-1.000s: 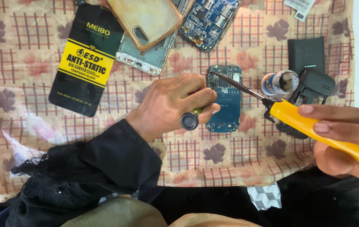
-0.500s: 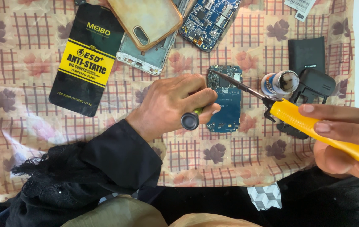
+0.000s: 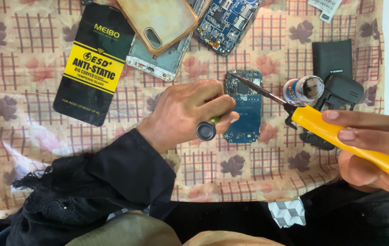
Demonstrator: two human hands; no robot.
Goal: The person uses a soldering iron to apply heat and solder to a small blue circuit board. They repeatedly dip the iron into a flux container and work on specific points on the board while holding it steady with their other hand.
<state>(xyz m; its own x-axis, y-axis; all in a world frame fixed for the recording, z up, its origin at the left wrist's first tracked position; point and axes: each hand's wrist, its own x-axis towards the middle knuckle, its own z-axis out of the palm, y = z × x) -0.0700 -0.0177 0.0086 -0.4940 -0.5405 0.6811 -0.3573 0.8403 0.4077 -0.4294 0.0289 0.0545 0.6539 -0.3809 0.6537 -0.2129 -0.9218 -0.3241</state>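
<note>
Left hand [image 3: 187, 111] fingers clamped on screwdriver [image 3: 207, 129], right hand [image 3: 372, 146] gripping yellow soldering iron [image 3: 335, 134] over circuit board [image 3: 245, 105] (centre frame), flux pot [image 3: 303, 89] just beside tip, phone case [image 3: 160, 20] upper centre.

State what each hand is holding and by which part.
The right hand grips a soldering iron by its yellow handle. The left hand holds a small tool with a round black end, its fingers closed around the shaft beside the circuit board.

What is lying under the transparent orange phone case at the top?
Under the phone case lies a silver phone frame; its lower edge and corners stick out, resting on the patterned cloth. The frame's middle is covered by the case, so that part cannot be seen.
</note>
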